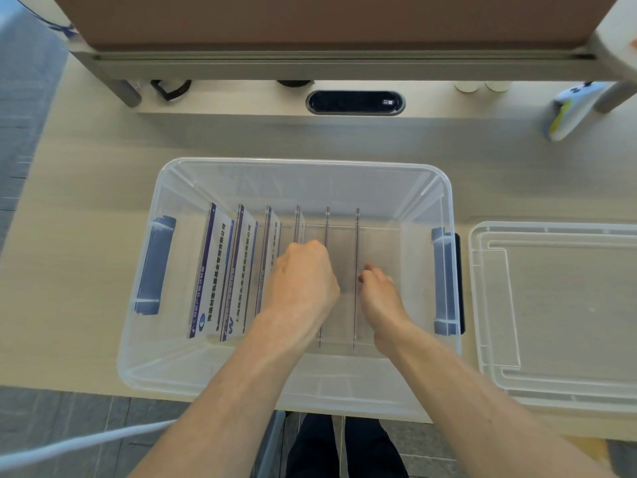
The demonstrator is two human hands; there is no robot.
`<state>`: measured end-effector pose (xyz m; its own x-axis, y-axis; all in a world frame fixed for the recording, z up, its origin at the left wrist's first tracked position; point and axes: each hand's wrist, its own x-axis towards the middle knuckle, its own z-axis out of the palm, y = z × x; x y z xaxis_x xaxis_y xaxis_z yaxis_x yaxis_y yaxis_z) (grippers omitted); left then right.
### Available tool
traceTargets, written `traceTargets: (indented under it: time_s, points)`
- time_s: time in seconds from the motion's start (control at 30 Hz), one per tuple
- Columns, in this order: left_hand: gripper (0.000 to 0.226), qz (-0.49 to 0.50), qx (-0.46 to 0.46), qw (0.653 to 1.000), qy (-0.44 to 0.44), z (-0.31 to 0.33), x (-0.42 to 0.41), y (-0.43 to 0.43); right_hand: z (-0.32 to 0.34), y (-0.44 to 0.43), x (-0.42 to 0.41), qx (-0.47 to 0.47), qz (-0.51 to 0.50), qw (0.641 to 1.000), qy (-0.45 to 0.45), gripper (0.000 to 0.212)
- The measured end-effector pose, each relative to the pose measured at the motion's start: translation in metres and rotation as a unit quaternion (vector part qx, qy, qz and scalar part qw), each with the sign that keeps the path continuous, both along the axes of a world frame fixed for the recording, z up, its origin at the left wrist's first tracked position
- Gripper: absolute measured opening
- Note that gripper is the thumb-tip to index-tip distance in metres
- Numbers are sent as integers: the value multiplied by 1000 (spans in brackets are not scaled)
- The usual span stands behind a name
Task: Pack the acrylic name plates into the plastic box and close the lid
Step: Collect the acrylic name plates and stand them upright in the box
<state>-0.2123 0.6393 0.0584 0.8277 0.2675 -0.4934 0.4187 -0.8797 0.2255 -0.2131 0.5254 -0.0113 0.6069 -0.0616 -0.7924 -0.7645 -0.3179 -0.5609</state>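
Plastic box (pixel 138 367): six name plates (pixel 213 270) standing in a row inside. My left hand (pixel 303 281): curled over the middle plates' tops, grip hidden. My right hand (pixel 379 294): loosely open, fingertips at the last plate (pixel 357 236). Step, likely: straightening. Next: fetch the lid (pixel 558 305), beside the box on its right.
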Motion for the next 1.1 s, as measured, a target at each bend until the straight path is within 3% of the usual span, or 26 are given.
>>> traceTargets:
  time_s: [0.33,0.53,0.83,1.0,1.1]
  points:
    - [44,1,-7,1000,7,0,-1,0,1,0,0,0,7,1000,-7,52]
    - [40,0,-14,997,-77,24,-1,9,22,-3,-4,5,-9,1000,-8,55]
    - [51,122,-295,942,-107,103,24,5,149,-31,21,105,-18,989,-100,57]
    - [38,153,-423,887,-105,144,44,-43,212,-106,26,93,-32,986,-132,29]
    - [36,137,-449,879,-85,157,45,-82,226,-169,24,54,-43,987,-147,46]
